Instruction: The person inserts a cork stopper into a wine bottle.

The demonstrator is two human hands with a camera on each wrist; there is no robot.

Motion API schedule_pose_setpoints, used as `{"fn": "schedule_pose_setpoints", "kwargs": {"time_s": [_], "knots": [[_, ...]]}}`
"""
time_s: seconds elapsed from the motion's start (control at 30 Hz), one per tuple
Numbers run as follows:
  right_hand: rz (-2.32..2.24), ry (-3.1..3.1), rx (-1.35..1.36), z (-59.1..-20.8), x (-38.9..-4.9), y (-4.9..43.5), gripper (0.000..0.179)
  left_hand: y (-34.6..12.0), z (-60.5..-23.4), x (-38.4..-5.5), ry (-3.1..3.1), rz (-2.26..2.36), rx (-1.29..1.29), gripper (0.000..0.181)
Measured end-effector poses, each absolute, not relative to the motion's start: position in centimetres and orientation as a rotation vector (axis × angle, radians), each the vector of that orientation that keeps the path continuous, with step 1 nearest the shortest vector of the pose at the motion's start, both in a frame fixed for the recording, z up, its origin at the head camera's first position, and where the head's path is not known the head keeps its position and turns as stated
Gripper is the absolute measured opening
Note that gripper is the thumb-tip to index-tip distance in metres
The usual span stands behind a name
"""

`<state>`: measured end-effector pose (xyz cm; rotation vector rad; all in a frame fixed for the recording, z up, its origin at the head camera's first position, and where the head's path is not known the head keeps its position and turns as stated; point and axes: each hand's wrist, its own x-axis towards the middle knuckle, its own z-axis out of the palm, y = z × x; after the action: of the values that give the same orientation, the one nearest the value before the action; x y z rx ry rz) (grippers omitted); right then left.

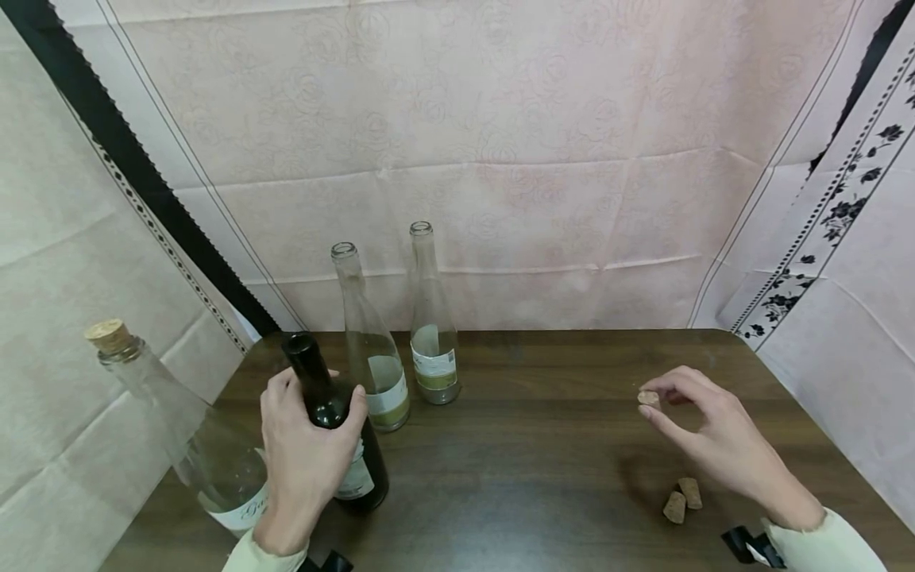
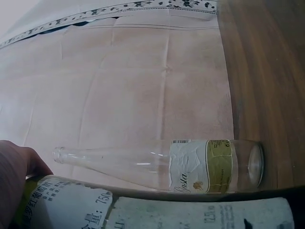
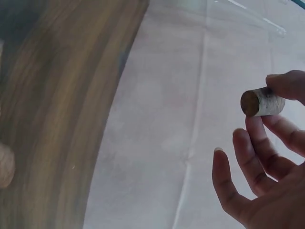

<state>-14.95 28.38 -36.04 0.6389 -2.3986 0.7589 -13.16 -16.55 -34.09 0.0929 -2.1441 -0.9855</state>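
My left hand [image 1: 303,461] grips a dark wine bottle [image 1: 372,477] around its shoulder, thumb on the right side. The bottle leans slightly, and its uncovered mouth points up and to the left. In the left wrist view its white printed label [image 2: 200,214] fills the bottom edge. Above the table's right side, my right hand [image 1: 722,437] pinches a small cork [image 3: 262,102] between thumb and fingertips; the other fingers are spread in the right wrist view. Two more corks [image 1: 674,507] lie on the table below that hand.
Two clear glass bottles with open mouths, a nearer one [image 1: 389,393] and a farther one [image 1: 434,365], stand behind the dark bottle. At the far left stands a larger clear bottle [image 1: 160,405] with a cork stopper [image 1: 110,337]. Pale cloth [image 1: 500,199] hangs behind the wooden table [image 1: 529,477].
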Motion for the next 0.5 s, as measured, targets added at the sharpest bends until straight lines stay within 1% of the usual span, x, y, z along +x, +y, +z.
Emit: {"fn": "schedule_pose_setpoints", "kwargs": {"time_s": [0.2, 0.5], "knots": [[0.803, -2.371, 0.616, -35.3, -14.5, 27.5, 0.037, -15.9, -34.3, -12.8, -2.138, -0.964, 0.06, 0.029], [0.894, -2.303, 0.607, -33.8, -13.7, 26.3, 0.041, -14.5, -34.3, -12.1, -2.182, -0.995, -0.018, 0.03]]}}
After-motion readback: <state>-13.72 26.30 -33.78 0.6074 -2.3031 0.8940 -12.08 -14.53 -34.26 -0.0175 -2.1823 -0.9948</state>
